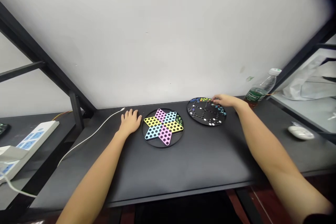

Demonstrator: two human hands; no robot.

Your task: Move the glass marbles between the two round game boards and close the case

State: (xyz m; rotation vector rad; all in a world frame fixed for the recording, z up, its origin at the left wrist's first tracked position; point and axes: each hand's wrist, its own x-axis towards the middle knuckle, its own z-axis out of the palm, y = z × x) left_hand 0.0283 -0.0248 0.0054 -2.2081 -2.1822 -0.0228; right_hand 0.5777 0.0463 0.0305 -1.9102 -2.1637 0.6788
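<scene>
Left of centre, the left hand (130, 121) lies spread, perhaps for support, beside the central star board (162, 125). Right of centre, the right hand (222, 100) curls over the round board (208, 114), which likely corrals the marbles (204, 99); any pinch cannot be told.

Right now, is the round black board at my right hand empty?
Not empty: the round black board shows blue pieces along its far rim and white pieces nearer you.
</scene>
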